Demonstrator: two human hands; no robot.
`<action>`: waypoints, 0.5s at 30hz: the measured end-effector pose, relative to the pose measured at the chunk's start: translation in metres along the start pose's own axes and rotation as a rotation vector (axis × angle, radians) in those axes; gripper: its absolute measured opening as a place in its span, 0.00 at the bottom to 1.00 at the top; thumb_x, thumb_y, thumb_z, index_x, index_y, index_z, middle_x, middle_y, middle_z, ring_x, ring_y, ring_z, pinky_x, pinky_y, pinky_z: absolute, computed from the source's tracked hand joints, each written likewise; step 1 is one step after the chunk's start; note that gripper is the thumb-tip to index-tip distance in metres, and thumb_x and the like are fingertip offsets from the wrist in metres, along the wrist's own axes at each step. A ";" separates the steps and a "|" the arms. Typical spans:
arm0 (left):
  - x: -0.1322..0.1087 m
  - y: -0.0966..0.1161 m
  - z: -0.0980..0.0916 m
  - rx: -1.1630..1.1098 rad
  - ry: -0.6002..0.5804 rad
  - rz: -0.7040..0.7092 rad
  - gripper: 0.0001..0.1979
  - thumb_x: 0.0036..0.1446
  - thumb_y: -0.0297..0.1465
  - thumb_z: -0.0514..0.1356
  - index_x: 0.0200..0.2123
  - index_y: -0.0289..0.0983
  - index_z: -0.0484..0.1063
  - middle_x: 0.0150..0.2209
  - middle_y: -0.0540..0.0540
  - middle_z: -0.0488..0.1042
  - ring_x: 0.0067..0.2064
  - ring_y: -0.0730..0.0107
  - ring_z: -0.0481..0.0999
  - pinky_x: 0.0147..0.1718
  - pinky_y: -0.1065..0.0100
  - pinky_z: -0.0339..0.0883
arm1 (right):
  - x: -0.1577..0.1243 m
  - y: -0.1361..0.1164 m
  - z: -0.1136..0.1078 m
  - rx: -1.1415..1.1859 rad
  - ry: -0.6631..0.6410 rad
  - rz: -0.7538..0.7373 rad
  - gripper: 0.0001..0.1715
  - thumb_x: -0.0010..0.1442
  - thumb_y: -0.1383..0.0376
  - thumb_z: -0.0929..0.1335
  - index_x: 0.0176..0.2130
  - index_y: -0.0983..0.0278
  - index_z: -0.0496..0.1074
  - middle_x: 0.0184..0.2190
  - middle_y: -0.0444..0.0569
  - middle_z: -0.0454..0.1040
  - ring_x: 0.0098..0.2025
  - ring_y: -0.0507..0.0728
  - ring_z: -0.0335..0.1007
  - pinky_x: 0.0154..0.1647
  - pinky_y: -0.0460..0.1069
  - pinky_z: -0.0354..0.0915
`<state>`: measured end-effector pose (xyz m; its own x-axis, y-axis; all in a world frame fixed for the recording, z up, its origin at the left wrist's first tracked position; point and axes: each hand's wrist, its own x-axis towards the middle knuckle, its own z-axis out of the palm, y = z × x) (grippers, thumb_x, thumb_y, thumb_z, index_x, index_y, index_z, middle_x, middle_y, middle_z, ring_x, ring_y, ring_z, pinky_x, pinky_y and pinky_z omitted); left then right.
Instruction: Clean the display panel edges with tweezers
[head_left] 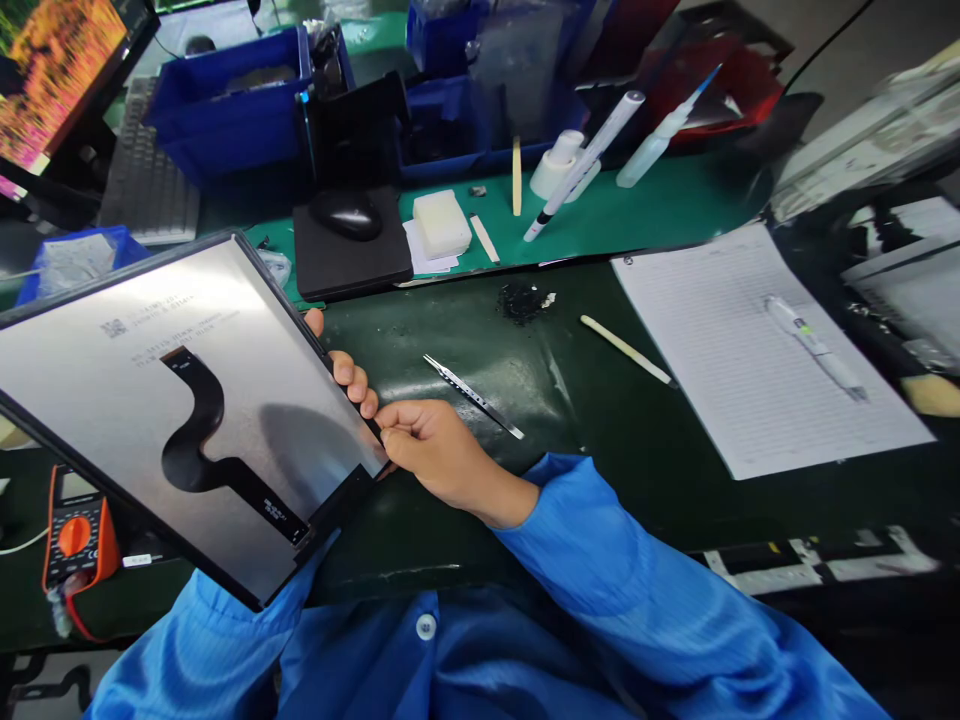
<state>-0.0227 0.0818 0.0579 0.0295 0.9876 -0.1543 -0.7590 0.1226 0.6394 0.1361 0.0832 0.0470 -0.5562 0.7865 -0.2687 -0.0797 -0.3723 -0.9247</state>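
Observation:
A tablet-sized display panel [247, 350] is tilted up at the left, its silvery back facing me. A black flex cable [196, 425] curves down that back to a dark strip at the lower edge. My left hand [351, 380] is closed round the panel from behind, with fingertips showing over its right edge. Against the same edge, near the lower right corner, my right hand [431, 450] is closed in a pinch; whatever is between thumb and forefinger is hidden. Tweezers [474, 397] lie on the dark green mat just beyond my right hand.
Black scraps [523, 302] and a thin stick [627, 350] lie on the mat. A lined sheet [720, 370] with a pen [816, 347] is at right. An orange multimeter [79, 530] stands left. Behind are a mouse [346, 214], a marker [585, 165] and blue bins [232, 110].

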 end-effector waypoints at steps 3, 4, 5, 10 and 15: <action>0.001 -0.001 -0.001 0.010 -0.026 0.012 0.21 0.71 0.42 0.48 0.63 0.43 0.59 0.30 0.49 0.65 0.30 0.70 0.69 0.29 0.67 0.70 | 0.000 -0.001 0.000 0.039 -0.010 0.010 0.09 0.49 0.65 0.64 0.20 0.61 0.60 0.18 0.37 0.55 0.22 0.49 0.57 0.27 0.46 0.65; 0.001 -0.001 -0.002 0.011 -0.027 0.018 0.21 0.71 0.42 0.48 0.63 0.43 0.59 0.30 0.49 0.65 0.30 0.70 0.69 0.29 0.67 0.70 | 0.000 -0.002 0.000 0.052 -0.009 0.013 0.09 0.50 0.65 0.64 0.21 0.61 0.61 0.19 0.37 0.56 0.23 0.49 0.58 0.27 0.46 0.65; 0.001 -0.001 -0.002 0.014 -0.024 0.018 0.21 0.71 0.42 0.48 0.63 0.43 0.59 0.30 0.49 0.65 0.30 0.70 0.69 0.29 0.67 0.70 | 0.000 -0.002 0.000 0.059 -0.009 0.011 0.09 0.50 0.65 0.64 0.21 0.61 0.61 0.19 0.37 0.57 0.23 0.49 0.58 0.27 0.46 0.65; 0.001 0.000 -0.005 0.018 0.038 -0.020 0.23 0.70 0.44 0.49 0.64 0.43 0.58 0.30 0.49 0.65 0.29 0.70 0.68 0.29 0.67 0.70 | 0.000 -0.001 -0.001 -0.038 0.007 -0.031 0.10 0.49 0.66 0.63 0.19 0.61 0.59 0.18 0.37 0.54 0.23 0.48 0.52 0.26 0.46 0.58; 0.001 0.001 -0.006 0.001 0.040 -0.032 0.23 0.71 0.43 0.48 0.64 0.43 0.56 0.31 0.49 0.66 0.30 0.70 0.69 0.30 0.67 0.70 | 0.000 -0.001 -0.001 0.004 -0.001 -0.010 0.11 0.52 0.63 0.63 0.20 0.61 0.59 0.20 0.38 0.55 0.24 0.49 0.56 0.27 0.46 0.59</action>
<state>-0.0273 0.0826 0.0537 0.0275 0.9785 -0.2044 -0.7577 0.1538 0.6342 0.1369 0.0836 0.0478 -0.5558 0.7900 -0.2590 -0.0890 -0.3663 -0.9262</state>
